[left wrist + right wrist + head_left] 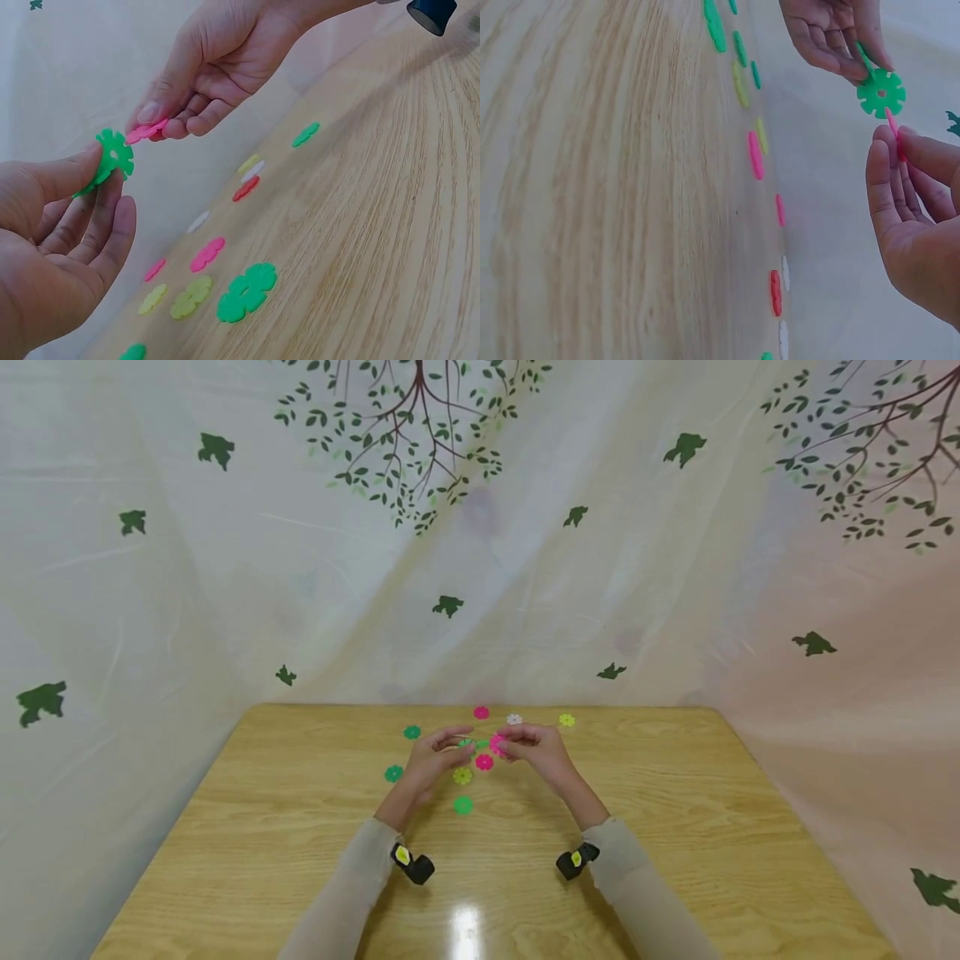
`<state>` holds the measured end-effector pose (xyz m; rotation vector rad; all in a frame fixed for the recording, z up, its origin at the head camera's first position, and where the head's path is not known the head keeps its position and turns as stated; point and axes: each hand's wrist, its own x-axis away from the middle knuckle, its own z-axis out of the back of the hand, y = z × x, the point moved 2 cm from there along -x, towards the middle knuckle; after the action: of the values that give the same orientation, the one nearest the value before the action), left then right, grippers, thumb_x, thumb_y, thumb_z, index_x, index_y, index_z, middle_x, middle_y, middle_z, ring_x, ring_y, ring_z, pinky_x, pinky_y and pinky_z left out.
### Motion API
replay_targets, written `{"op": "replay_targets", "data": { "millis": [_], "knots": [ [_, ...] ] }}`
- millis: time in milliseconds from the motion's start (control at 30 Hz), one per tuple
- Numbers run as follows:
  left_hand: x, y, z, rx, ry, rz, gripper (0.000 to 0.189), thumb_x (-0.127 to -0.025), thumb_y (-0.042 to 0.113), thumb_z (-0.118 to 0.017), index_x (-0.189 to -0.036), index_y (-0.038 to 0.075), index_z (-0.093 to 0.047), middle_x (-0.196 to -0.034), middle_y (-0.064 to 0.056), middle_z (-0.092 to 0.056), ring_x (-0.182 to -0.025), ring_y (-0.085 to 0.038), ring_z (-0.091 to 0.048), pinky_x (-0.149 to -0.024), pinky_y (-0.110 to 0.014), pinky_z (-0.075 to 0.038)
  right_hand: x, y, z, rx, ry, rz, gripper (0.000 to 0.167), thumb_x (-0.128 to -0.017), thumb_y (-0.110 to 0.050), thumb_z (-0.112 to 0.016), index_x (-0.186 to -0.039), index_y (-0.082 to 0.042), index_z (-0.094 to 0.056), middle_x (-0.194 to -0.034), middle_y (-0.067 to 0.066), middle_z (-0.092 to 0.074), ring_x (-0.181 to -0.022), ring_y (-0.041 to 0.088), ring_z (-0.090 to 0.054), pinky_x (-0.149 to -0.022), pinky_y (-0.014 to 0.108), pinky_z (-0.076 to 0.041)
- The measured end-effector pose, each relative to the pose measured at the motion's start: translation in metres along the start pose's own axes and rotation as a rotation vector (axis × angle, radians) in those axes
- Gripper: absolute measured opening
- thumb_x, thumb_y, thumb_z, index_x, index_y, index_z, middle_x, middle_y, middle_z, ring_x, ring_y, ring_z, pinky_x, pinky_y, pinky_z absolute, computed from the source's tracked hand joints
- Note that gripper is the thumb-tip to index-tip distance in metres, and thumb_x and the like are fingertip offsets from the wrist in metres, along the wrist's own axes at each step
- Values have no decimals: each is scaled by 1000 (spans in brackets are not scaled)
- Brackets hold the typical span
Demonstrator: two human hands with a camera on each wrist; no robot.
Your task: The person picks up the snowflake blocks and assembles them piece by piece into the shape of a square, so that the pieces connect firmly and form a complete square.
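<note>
Above the far part of the table, my left hand point(429, 760) pinches two green notched flower discs slotted together at an angle. One green disc point(881, 94) faces the right wrist view; the other green disc point(91, 184) is partly hidden by the thumb and fingers. Across from it, my right hand point(547, 753) pinches a pink flower disc point(145, 132) between thumb and index finger. In the right wrist view the pink disc's edge comes right up to the rim of the green disc. I cannot tell whether they touch.
More flower discs lie scattered flat on the wooden table point(262, 843): a green disc point(463, 806) in front, a yellow disc point(462, 776), a pink disc point(484, 762), and several others. A patterned cloth point(525, 635) hangs behind the table's far edge.
</note>
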<state>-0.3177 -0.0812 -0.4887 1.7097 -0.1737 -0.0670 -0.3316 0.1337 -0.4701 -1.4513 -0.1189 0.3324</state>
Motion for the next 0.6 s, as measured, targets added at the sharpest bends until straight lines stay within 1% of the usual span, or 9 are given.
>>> {"op": "replay_targets", "data": {
  "millis": [33, 67, 200, 267, 333, 433, 600],
  "knots": [
    [0, 0, 0, -4, -7, 1, 42, -94, 4, -71, -135, -2, -62, -117, -12, -64, -93, -9, -66, -87, -25, -59, 0, 0, 0, -4, 3, 0, 27, -94, -4, -72, -117, 9, -69, -98, 16, -73, -77, 9, -70, -76, 34, -63],
    [1, 0, 0, -11, -11, 1, 42, -94, 5, -71, -135, -2, -62, -118, -13, -64, -94, -9, -65, -86, -25, -59, 0, 0, -1, -5, 7, 2, 26, -94, -3, -72, -116, 10, -69, -98, 17, -73, -77, 9, -70, -75, 32, -63],
    [2, 0, 0, -31, -6, -6, 35, -94, 6, -72, -128, -4, -67, -121, -11, -67, -95, -9, -65, -85, -24, -59, 0, 0, -2, -2, 22, 10, 26, -94, -3, -72, -116, 10, -69, -100, 18, -72, -77, 9, -69, -72, 26, -61],
    [2, 0, 0, -38, -4, -4, 33, -94, 6, -72, -125, -4, -69, -115, -5, -69, -93, -9, -66, -84, -24, -59, 0, 0, -3, -1, 28, 14, 25, -94, -3, -71, -116, 9, -69, -100, 17, -73, -77, 9, -69, -72, 25, -61],
    [2, 0, 1, -33, -14, 0, 33, -94, 6, -73, -125, -4, -69, -114, -6, -70, -93, -9, -66, -84, -25, -59, 0, 0, -3, 3, 29, 17, 24, -94, -3, -71, -116, 9, -70, -99, 16, -73, -78, 9, -69, -71, 26, -61],
    [2, 0, 1, -19, -49, 1, 35, -94, 4, -71, -127, -8, -65, -118, -10, -70, -94, -8, -67, -88, -28, -60, 0, 0, -4, 20, 22, 28, 24, -94, -4, -71, -115, 8, -71, -99, 16, -74, -77, 8, -69, -71, 25, -60],
    [3, 1, 2, -1, -109, 11, 39, -97, 2, -67, -132, -13, -58, -117, -11, -70, -96, -11, -70, -98, -38, -58, 0, 0, -3, 47, 6, 47, 23, -94, -4, -71, -114, 6, -72, -103, 25, -73, -77, 8, -68, -69, 23, -59]
  ]
}}
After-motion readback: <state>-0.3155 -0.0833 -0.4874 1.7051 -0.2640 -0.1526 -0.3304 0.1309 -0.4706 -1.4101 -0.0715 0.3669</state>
